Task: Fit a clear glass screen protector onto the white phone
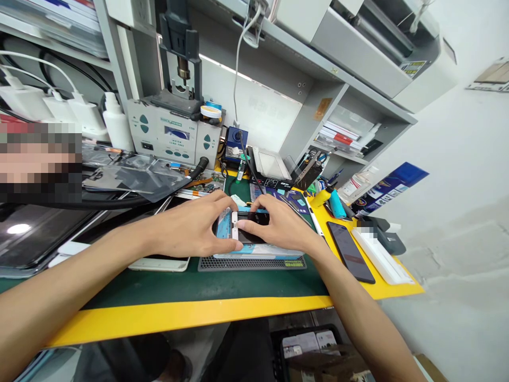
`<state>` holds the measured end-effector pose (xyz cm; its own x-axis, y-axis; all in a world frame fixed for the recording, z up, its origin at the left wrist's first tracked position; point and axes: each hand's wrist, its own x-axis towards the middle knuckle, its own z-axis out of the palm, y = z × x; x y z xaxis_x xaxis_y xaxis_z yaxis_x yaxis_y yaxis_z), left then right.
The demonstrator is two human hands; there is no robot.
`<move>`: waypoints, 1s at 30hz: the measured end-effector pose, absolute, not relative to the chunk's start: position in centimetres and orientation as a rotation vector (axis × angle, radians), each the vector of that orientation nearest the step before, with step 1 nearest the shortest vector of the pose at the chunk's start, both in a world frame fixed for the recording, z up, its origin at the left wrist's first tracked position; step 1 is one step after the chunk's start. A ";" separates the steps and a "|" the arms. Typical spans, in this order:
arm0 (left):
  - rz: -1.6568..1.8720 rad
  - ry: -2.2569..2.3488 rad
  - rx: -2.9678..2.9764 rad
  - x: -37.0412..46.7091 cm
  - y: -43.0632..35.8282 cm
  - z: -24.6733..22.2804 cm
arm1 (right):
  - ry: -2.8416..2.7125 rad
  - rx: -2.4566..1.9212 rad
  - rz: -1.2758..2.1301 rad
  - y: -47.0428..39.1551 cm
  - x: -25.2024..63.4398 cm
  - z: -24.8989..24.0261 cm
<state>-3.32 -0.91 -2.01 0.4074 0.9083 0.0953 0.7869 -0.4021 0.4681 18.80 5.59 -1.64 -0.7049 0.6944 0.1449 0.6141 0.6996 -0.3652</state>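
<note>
Here a workbench point(191, 313) with a yellow edge and a green mat point(222, 284) on top fills the middle of the view, with grey shelving point(318, 79) rising behind it. On the shelf to the upper right sits a big white machine point(382, 42). At the back of the bench stands a grey soldering station point(170, 132) with a small display and round buttons, a black hose point(119, 200) running from it across the bench to the left, and a small blue box point(234, 144) just to its right. A white bottle point(116, 123) stands left of the station, beside white chargers point(59, 106) with cables. To the right, on the yellow part of the bench, a dark phone point(350, 250) lies flat, screen up, with a long white block point(382, 257) just beside it. On the mat near the bench's middle lies a black perforated pad point(254, 263) with a blue-edged plate point(258, 253) on it. The left hand point(191, 228) and the right hand point(282, 225) meet over this plate, both curled around a small white-framed phone point(248, 225) with a dark screen. The left thumb presses on the phone's left end and the right hand's fingers clasp its right end, so both hands grip it, holding it just above the plate.
</note>
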 end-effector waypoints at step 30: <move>0.460 1.467 2.344 -3.4 -0.8 -2.3 | -2.651 -1.012 0.433 5.8 18.8 -1.8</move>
<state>-3.35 -0.81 -2.29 0.4156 0.9048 0.0930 0.7958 -0.4112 0.4446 18.83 5.77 -1.79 -0.7196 0.6795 0.1431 0.5988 0.7115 -0.3677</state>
